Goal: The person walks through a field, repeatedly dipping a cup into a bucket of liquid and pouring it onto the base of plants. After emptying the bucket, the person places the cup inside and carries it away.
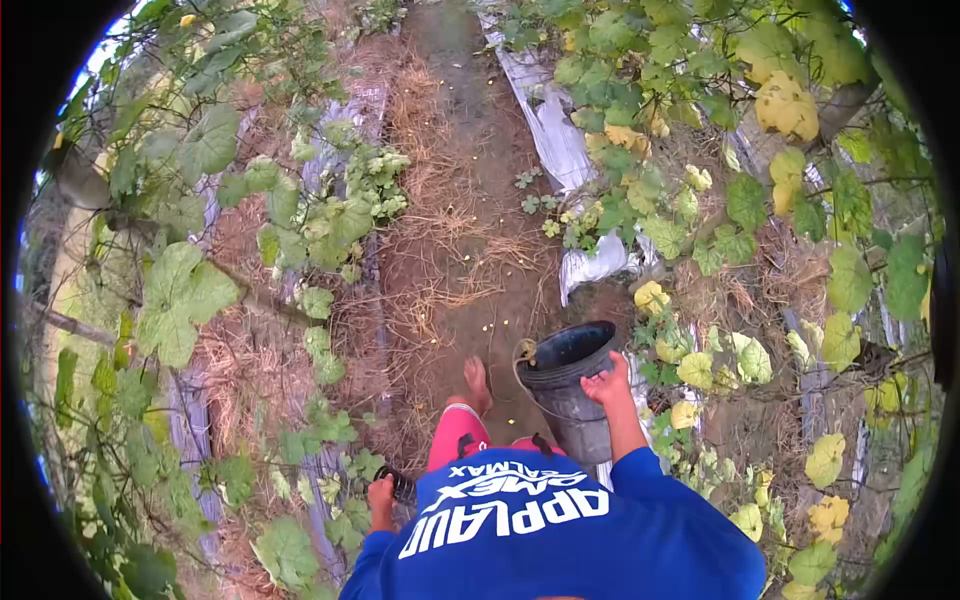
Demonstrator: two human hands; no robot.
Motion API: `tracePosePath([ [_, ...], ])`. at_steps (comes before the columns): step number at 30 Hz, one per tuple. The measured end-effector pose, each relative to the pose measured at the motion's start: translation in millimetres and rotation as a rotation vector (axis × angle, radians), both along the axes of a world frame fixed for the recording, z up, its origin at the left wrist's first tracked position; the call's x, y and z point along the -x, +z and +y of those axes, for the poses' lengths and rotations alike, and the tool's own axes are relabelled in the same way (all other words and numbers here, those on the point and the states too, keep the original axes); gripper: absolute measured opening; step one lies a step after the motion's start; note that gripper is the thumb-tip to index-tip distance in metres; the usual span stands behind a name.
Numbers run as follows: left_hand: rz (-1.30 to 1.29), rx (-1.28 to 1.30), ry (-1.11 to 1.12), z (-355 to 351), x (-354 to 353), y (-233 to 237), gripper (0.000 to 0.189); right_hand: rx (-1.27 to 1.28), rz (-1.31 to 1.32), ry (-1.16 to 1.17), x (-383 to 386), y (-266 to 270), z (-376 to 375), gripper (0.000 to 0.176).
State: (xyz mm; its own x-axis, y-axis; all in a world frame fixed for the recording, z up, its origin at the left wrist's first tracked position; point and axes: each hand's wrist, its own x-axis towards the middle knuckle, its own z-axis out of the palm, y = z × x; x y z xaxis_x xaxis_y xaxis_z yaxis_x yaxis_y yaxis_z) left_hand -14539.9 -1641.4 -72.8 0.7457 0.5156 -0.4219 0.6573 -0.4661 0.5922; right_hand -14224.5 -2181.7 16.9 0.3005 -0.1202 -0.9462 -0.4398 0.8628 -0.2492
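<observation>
A black bucket (pixel 575 415) hangs tilted at my right side, its dark mouth facing up and forward. My right hand (pixel 608 382) is at the bucket's right rim, with its fingers curled. A thin handle runs down the bucket's left side, and something small and yellowish-brown sits at the rim there. Low on the left, my left hand (pixel 381 492) is closed around a small dark object (pixel 398 484), whose kind I cannot make out. The bucket's inside looks dark, and its contents cannot be seen.
A dirt path (pixel 470 230) with dry straw runs ahead between leafy vines. Torn plastic sheeting (pixel 545 120) lines its right edge. Large leaves (pixel 180 300) hang at the left, yellowing ones (pixel 785 105) at the right. My bare foot (pixel 477 385) is on the path.
</observation>
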Motion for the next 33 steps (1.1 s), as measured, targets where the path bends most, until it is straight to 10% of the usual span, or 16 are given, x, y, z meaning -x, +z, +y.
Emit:
tracePosePath([
  [5,-0.071,0.006,-0.152,42.4,-176.9,-57.1,0.049,-0.021,-0.149,0.114,-225.1,24.4,64.2,0.097],
  [8,0.105,0.069,-0.071,60.9,-331.1,-53.4,0.05,0.076,-0.166,0.173,-325.9,77.1,106.0,0.065],
  [19,-0.802,-0.109,-0.143,70.2,-896.6,200.9,0.034,-0.007,-0.873,0.504,-666.9,225.6,227.5,0.04],
  [33,-0.734,0.156,0.233,94.6,-1221.8,242.3,0.034,-0.167,-0.769,0.868,-1087.9,230.8,376.3,0.036],
])
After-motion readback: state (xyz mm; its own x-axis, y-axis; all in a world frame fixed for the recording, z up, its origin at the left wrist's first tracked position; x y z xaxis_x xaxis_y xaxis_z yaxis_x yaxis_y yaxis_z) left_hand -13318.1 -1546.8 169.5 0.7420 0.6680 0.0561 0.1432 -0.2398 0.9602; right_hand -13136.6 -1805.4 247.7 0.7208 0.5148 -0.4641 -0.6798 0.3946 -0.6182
